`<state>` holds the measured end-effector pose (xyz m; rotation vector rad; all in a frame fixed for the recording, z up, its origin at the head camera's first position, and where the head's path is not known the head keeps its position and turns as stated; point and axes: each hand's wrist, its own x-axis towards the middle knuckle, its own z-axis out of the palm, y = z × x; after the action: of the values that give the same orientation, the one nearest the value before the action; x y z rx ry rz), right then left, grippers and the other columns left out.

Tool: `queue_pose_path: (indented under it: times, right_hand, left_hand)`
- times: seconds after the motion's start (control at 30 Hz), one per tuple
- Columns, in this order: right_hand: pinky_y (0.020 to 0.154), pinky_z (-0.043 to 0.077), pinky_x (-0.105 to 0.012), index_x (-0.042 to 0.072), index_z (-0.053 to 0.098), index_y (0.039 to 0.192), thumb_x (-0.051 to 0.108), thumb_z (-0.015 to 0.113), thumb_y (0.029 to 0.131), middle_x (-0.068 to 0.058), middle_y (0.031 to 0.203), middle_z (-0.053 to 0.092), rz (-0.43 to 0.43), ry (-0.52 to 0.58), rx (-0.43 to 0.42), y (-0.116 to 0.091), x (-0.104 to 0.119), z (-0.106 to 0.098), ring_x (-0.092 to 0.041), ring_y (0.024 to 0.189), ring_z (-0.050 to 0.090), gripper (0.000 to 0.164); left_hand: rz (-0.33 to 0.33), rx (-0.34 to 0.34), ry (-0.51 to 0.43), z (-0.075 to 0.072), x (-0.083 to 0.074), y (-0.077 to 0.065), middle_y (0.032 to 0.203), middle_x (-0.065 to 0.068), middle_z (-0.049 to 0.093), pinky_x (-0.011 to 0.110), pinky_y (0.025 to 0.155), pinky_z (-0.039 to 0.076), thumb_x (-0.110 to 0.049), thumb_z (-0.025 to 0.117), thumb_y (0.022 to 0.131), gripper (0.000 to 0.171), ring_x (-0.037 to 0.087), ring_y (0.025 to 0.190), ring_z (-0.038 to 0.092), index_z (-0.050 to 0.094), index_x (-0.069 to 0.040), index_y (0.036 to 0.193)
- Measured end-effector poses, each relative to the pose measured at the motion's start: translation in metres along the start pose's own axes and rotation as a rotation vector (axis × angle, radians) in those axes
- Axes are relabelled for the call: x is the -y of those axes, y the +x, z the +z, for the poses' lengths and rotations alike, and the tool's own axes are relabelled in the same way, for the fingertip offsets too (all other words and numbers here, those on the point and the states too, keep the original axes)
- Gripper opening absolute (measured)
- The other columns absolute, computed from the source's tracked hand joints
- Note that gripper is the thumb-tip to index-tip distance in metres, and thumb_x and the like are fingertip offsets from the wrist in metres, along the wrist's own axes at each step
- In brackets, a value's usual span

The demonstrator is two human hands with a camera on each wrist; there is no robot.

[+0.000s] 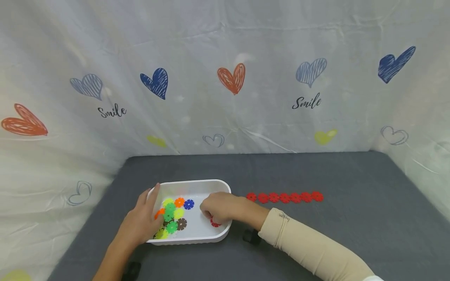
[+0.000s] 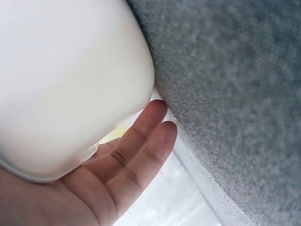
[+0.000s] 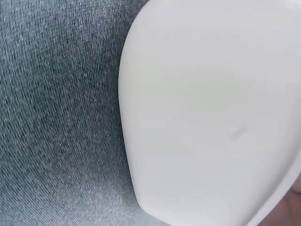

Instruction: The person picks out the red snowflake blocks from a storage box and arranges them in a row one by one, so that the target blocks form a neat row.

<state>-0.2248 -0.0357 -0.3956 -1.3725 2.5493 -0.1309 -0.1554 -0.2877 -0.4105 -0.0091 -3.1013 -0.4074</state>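
Reaching down into the white, round-cornered plastic tray (image 1: 197, 229) with the right hand (image 1: 219, 207), and holding the opposite end of it with the left hand (image 1: 140, 222). Curling the right fingers (image 1: 206, 207) down over a red, notched, flower-shaped plastic disc (image 1: 215, 224) near the tray's right end, partly covering it (cannot tell from any view whether pinching it or only touching it). Clasping the left wall with the left hand, with the thumb (image 1: 158, 222) over the inner side and two fingers (image 2: 141, 132) stretching along the outside. Resting that hand just beside a mixed pile of yellow, green, orange, blue and brown notched discs (image 1: 170, 210).

Judging by position, working with the right hand as the nearer one: finding the red disc directly beneath its fingers, well apart from the left. Running left to right on the dark grey bench (image 1: 351, 218), just beyond the tray's right end: a straight row of seven red notched discs (image 1: 284, 198), starting near the right wrist.
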Motion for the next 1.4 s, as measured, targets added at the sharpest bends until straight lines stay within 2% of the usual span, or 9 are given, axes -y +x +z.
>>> queue_pose_path:
  times: [0.17,0.23,0.43,0.8,0.97,1.4]
  right_hand:
    - [0.053,0.037,-0.02,0.019,0.058,0.067,0.001,0.072,0.082,0.007,0.063,0.051,0.016,-0.086,-0.01,-0.001,0.002,-0.002,-0.011,0.061,0.047,0.027]
    - [0.053,0.037,-0.02,0.018,0.059,0.067,0.001,0.072,0.083,0.006,0.063,0.051,0.025,-0.088,-0.009,-0.002,0.003,-0.004,-0.011,0.061,0.047,0.026]
    - [0.054,0.04,-0.019,0.015,0.067,0.075,0.002,0.071,0.084,0.007,0.068,0.054,0.035,0.019,-0.015,-0.006,0.001,-0.014,-0.01,0.064,0.049,0.017]
    - [0.062,0.045,-0.017,0.013,0.073,0.082,-0.002,0.072,0.083,0.008,0.072,0.059,0.004,0.208,-0.131,-0.012,-0.004,-0.012,-0.009,0.068,0.052,0.015]
    - [0.065,0.046,-0.016,0.012,0.075,0.082,-0.002,0.073,0.084,0.008,0.072,0.062,-0.014,0.255,-0.175,-0.015,-0.007,-0.013,-0.008,0.07,0.054,0.015]
    - [0.064,0.046,-0.018,0.011,0.075,0.08,-0.005,0.07,0.085,0.008,0.072,0.063,-0.062,0.349,-0.282,-0.025,-0.015,-0.016,-0.006,0.068,0.054,0.018]
  left_hand:
    - [0.005,-0.003,0.007,0.0,0.0,0.0,0.153,0.028,0.023,0.064,0.079,0.05,-0.02,0.065,0.086,0.092,0.044,0.092,0.062,0.013,-0.011,0.161]
    - [0.001,0.001,0.007,0.0,0.0,0.0,0.153,0.027,0.023,0.064,0.079,0.05,-0.02,0.065,0.086,0.092,0.044,0.092,0.062,0.012,-0.011,0.162]
    - [-0.009,0.004,0.01,0.0,0.001,-0.001,0.154,0.028,0.023,0.065,0.08,0.05,-0.02,0.065,0.086,0.093,0.046,0.095,0.061,0.011,-0.012,0.162]
    - [-0.016,0.019,0.008,0.0,0.002,0.001,0.154,0.027,0.022,0.065,0.08,0.05,-0.021,0.065,0.087,0.094,0.044,0.093,0.062,0.01,-0.013,0.162]
    - [-0.021,0.02,0.008,0.0,0.002,0.001,0.154,0.027,0.021,0.065,0.081,0.05,-0.021,0.065,0.086,0.094,0.045,0.095,0.061,0.01,-0.013,0.162]
    - [-0.015,0.009,0.0,0.001,0.001,0.001,0.154,0.028,0.022,0.064,0.08,0.05,-0.02,0.066,0.086,0.094,0.044,0.094,0.061,0.011,-0.012,0.162]
